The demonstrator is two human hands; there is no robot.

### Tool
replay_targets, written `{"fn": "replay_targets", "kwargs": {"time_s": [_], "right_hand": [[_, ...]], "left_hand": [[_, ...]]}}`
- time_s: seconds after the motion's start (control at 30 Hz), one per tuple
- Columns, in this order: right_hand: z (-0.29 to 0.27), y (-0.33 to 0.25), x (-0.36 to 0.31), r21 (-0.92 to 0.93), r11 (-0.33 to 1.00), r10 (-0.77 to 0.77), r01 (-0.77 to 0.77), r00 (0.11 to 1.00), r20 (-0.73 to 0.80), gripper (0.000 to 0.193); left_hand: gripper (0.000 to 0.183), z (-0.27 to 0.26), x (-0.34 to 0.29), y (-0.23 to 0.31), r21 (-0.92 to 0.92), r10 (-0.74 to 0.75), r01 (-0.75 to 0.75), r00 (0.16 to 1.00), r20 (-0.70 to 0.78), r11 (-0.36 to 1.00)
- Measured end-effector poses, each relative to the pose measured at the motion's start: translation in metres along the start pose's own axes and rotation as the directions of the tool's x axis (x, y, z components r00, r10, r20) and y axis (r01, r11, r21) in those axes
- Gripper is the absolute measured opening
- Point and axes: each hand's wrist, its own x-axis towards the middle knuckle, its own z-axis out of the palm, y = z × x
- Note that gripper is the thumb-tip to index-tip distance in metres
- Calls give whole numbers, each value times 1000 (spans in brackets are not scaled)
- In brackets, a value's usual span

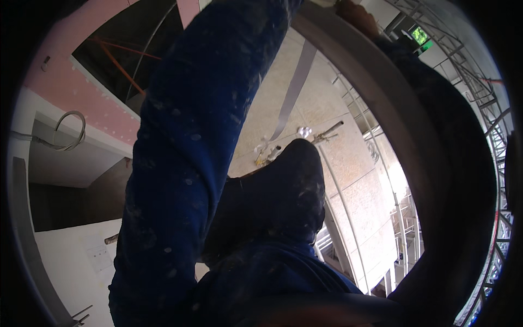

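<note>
My left arm, in a blue sleeve [185,141] spotted with pale specks, reaches up past the upper edge, and its hand is out of the picture. My right hand [358,17] shows in part near the top, in shadow. Its fingers are too dark and cut off to make out. Beside it runs a long grey-brown strip or board [376,82], curving down the right side in front of my dark right sleeve [457,131]. Whether the hand grips this piece, I cannot tell. My bent knee [299,169] is below, in dark trousers.
Below me are pale floor panels [348,191] with a loose grey strip [297,87], short pipe pieces [329,131] and a crumpled silvery bit [304,132]. Scaffold tubes [343,201] stand at the right. On the left are a pink wall panel [98,92] with an opening and a coiled cable [71,131].
</note>
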Motion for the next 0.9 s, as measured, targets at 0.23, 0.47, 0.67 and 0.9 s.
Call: {"fn": "replay_targets", "kwargs": {"time_s": [0.23, 0.47, 0.67, 0.9], "right_hand": [[-20, -21, -11, -108, 985, 154, -138, 975, 161, 28], [-34, -27, -5, -167, 985, 84, -47, 972, 220, 24], [-37, -28, -5, -165, 986, 64, -34, 982, 178, 24], [-46, -27, -5, -188, 981, 81, -46, 980, 184, 18]], "left_hand": [[110, 17, 7, -8, -27, -12, 11, 999, -32, 1000], [110, 11, 15, -6, -85, -134, 148, 979, 153, 985], [105, 11, 19, -9, -117, -176, 193, 975, 138, 974], [104, 13, 18, -16, -150, -115, 131, 987, 112, 980]]}}
